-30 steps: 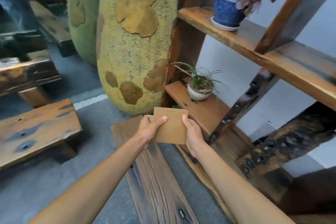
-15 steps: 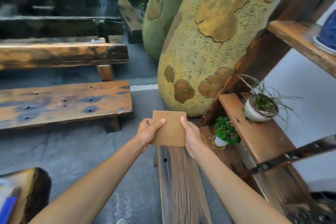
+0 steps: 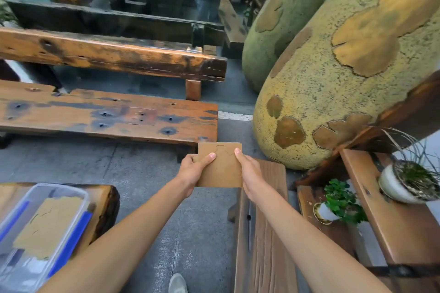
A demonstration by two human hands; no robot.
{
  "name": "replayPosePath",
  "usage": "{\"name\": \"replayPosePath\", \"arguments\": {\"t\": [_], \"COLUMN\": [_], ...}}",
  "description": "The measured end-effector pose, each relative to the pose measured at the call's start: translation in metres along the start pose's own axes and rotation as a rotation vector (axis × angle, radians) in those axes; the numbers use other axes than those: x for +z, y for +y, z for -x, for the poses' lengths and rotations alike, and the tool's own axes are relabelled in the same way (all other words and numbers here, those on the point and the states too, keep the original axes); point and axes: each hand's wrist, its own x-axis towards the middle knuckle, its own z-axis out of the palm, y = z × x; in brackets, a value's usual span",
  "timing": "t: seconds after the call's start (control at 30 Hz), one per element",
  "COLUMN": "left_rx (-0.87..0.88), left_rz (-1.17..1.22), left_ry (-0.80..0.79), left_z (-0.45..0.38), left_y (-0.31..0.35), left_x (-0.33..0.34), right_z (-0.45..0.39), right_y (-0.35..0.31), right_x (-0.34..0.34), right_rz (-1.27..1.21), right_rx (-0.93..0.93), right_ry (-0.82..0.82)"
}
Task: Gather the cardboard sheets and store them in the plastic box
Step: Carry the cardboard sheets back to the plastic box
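Note:
I hold a small stack of brown cardboard sheets (image 3: 221, 169) upright in front of me, above the grey floor. My left hand (image 3: 194, 171) grips its left edge with the thumb across the front. My right hand (image 3: 250, 173) grips the right edge. The clear plastic box (image 3: 78, 194) with blue handles sits at the lower left on a dark wooden block, and another brown cardboard sheet (image 3: 47, 226) lies flat inside it. The box is well to the left of my hands and lower.
A low wooden bench (image 3: 107, 114) and a higher one (image 3: 112, 54) lie ahead. A large yellow spotted sculpture (image 3: 333, 66) stands at the right. A wooden plank (image 3: 262, 233) lies under my right arm. Potted plants (image 3: 338, 204) sit on wooden shelves at the right. A person stands far behind.
My view has swung left, away from the shelves. The benches and the plastic box with a sheet in it have come into sight. Both hands keep the same hold on the cardboard sheets.

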Motion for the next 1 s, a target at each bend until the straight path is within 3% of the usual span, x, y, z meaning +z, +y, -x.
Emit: {"name": "replayPosePath", "arguments": {"t": [0.67, 1.0], "left_rx": [-0.020, -0.074], "left_rz": [0.304, 0.523], "left_ry": [0.361, 0.536], "left_z": [0.031, 0.045], "left_y": [-0.004, -0.021], "left_x": [-0.176, -0.224], "right_z": [-0.002, -0.005], "right_y": [0.011, 0.027], "right_x": [0.196, 0.270], "right_rz": [0.294, 0.474], "right_rx": [0.062, 0.150], "right_ry": [-0.385, -0.596]}}
